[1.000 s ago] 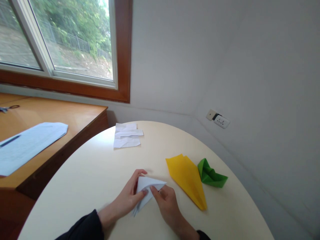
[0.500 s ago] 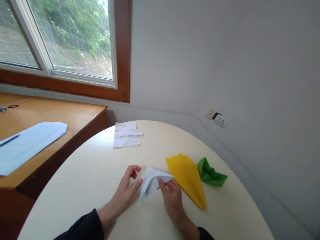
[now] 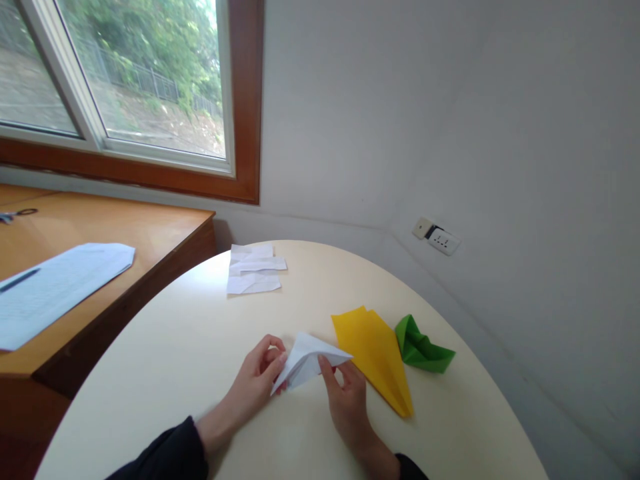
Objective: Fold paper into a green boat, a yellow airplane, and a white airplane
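A folded white paper (image 3: 310,355), with pointed corners and an opening along its lower side, is held just above the table between my two hands. My right hand (image 3: 346,393) pinches its right part, thumb on the near side and fingers behind. At the left edge, my left hand (image 3: 260,375) has its thumb against the paper and its fingers curled, some partly hidden behind it. Just right of the white paper lies a folded yellow paper (image 3: 375,353). Beyond that sits a green folded paper boat (image 3: 423,347).
Several white paper pieces (image 3: 255,270) lie at the far side of the round table (image 3: 165,373). On the wooden desk (image 3: 125,217) to the left are paper sheets (image 3: 65,287), a dark pen (image 3: 19,281) and scissors (image 3: 20,214). A wall socket (image 3: 443,241) is at the right.
My left hand has closed in on the white paper's left edge, its fingers curling from apart to a grip. The paper has tilted and shifted slightly; my right hand keeps its pinch.
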The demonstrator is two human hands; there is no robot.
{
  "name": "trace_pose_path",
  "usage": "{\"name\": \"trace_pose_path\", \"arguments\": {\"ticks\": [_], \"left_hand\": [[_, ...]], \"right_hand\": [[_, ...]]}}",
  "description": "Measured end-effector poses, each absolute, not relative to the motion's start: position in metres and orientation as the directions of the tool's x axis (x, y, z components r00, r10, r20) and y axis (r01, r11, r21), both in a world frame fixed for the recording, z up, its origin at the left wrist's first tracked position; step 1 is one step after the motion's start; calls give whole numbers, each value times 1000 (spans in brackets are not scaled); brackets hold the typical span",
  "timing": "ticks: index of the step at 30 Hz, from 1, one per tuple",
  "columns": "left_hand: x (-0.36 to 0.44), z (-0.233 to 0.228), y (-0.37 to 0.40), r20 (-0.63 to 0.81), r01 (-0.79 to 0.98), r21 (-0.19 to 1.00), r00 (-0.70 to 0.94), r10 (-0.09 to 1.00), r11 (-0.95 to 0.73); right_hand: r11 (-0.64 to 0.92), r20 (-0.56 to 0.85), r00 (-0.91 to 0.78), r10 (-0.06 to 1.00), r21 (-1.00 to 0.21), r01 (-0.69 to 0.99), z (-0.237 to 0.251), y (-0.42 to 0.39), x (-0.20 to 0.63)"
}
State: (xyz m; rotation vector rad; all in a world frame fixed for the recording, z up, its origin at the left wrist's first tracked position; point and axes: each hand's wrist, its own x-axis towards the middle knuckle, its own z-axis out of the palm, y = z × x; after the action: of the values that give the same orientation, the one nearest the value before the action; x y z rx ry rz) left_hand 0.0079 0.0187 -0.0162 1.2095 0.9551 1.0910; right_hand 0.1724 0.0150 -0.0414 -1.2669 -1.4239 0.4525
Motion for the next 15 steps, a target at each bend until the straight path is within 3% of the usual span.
{"name": "trace_pose_path", "arguments": {"ticks": [8,15], "left_hand": [[8,-14,16,90,-211,977,280,956,-30],[10,-11,14,93,-126,990,229,969,-65]], "right_hand": [[511,637,110,763,-699,501,-34,12,170],[555,664,55,746,-665,500,-33,11,171]]}}
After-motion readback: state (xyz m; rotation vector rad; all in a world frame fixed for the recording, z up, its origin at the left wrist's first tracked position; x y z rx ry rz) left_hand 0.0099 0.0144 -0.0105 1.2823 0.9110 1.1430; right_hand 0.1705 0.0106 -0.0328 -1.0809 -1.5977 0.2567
